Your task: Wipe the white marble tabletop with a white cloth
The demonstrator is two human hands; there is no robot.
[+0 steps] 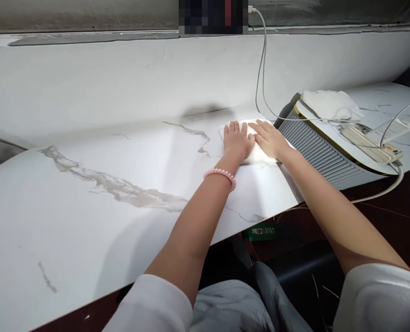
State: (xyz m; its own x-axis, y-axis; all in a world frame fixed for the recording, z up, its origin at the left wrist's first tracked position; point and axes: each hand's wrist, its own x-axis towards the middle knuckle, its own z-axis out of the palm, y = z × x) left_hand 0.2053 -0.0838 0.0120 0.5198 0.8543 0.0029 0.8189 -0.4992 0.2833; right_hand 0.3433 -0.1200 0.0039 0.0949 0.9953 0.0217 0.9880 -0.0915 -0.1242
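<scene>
Taking the ribbed unit (320, 146) as our landmark, we find the folded white cloth (259, 157) just left of it, flat on the marbled tabletop (87, 230). The cloth lies directly beneath our hands: the left hand (238, 139) rests on the part farther from the unit, the right hand (270, 140) on the part nearer it. Both are open, palms down and fingers extended, gripping nothing. Both touch the cloth, so neither is nearer, and they cover too much for us to tell its long axis. Atop the unit sit a crumpled white bundle (331, 103) and a power strip (369, 144). Lower than the unit, a green box (262, 232) shows no contents.
</scene>
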